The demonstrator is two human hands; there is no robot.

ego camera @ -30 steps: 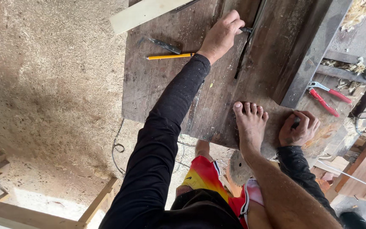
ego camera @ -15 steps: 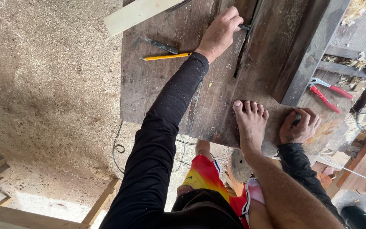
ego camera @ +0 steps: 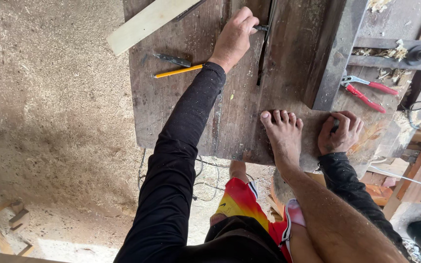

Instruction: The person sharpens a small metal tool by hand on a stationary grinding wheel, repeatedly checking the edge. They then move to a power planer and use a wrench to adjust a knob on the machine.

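My left hand (ego camera: pixel 236 35) reaches far across a dark, worn wooden board (ego camera: pixel 171 117), its fingers pinched on the end of a thin dark metal strip (ego camera: pixel 263 48) that lies in a groove. My right hand (ego camera: pixel 339 132) rests at the board's near right edge with the fingers curled around a small dark object (ego camera: pixel 335 124); what it is I cannot tell. My bare foot (ego camera: pixel 282 134) presses on the board just left of that hand.
A yellow pencil (ego camera: pixel 179 71) and a short dark tool (ego camera: pixel 171 59) lie left of my left wrist. Nearby are a pale wood strip (ego camera: pixel 147 22), a grey beam (ego camera: pixel 337 53) and red-handled pliers (ego camera: pixel 368 90). Sawdust covers the floor (ego camera: pixel 49 122). Cables (ego camera: pixel 200 170) hang under the board.
Both hands and the foot stay in place on the board. The view has shifted slightly.
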